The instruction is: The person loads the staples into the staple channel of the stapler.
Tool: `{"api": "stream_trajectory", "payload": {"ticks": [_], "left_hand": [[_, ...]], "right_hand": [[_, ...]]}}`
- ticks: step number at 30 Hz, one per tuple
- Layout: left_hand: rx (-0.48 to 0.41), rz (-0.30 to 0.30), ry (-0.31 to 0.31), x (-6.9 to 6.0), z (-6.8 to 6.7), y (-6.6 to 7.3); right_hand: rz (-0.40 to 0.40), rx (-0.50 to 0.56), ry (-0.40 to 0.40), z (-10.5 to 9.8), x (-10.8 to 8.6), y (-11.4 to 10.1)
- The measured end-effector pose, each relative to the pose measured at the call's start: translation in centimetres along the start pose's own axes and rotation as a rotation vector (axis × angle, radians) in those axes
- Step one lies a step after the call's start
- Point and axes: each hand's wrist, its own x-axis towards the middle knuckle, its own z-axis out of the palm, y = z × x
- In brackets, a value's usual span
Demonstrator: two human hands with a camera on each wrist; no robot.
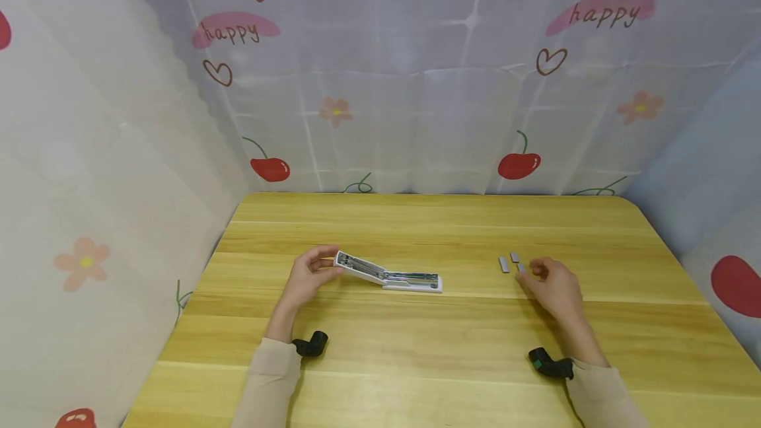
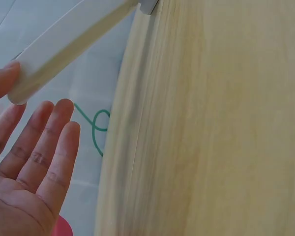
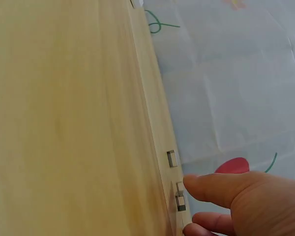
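A white stapler (image 1: 411, 286) lies folded wide apart on the wooden table, its metal staple channel showing. My left hand (image 1: 309, 276) pinches the raised end of its upper arm between thumb and index finger. In the left wrist view that arm (image 2: 71, 42) slants up from the thumb (image 2: 5, 81), and the other fingers are spread below it. Small grey staple strips (image 1: 504, 265) lie in a group to the right. My right hand (image 1: 559, 286) is beside the nearest strip (image 1: 520, 268), thumb tip close to it; contact is unclear. In the right wrist view, thumb and fingers are apart.
Bare wood of the table (image 1: 416, 349) lies between the hands and toward the front. A printed curtain (image 1: 416, 117) hangs along the table's back edge and both sides. Black wrist cameras (image 1: 312, 344) sit on both forearms.
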Motion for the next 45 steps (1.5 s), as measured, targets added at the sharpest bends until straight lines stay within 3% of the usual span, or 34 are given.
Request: {"api": "stream_trajectory", "payload": {"ticks": [18,45], "left_hand": [[-0.005,0.0,0.025,0.0,0.1,-0.2],[0.007,0.001,0.015,0.0,0.3,-0.3]], "right_hand": [[0.018,-0.087,0.043,1.1,0.4,-0.2],[0.05,-0.07,0.087,1.4,0.3,0.2]]}}
